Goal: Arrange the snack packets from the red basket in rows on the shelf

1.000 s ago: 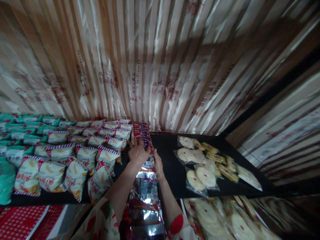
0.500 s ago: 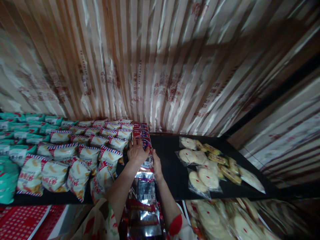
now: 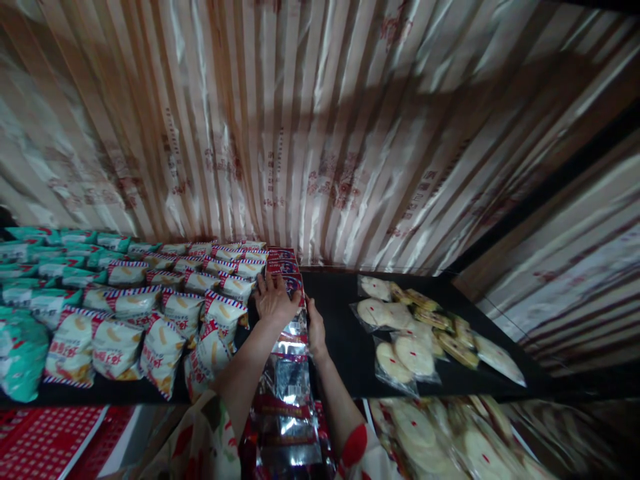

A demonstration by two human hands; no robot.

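Note:
A long strip of joined red and silver foil snack packets [image 3: 287, 383] runs from the back of the black shelf [image 3: 340, 333] over its front edge toward me. My left hand [image 3: 276, 300] lies on the strip's upper part with its fingers spread. Along the right edge of the strip rests my right hand [image 3: 315, 327], its fingers extended upward and fairly straight. Part of the strip is hidden under my left hand. Close beside my left hand and forearm stand white snack bags [image 3: 225, 313] with red and blue striped edges.
Teal snack bags [image 3: 65, 280] fill the far left. Clear-wrapped round flat cakes [image 3: 413, 353] and yellowish packets [image 3: 457, 347] lie to the right. Below are a red basket [image 3: 45, 440] and more wrapped cakes [image 3: 415, 427]. A pleated printed curtain [image 3: 310, 133] hangs behind.
The view has shifted slightly, so the bags at left appear a little farther right. Both hands stay at the packet strip, with hardly any movement.

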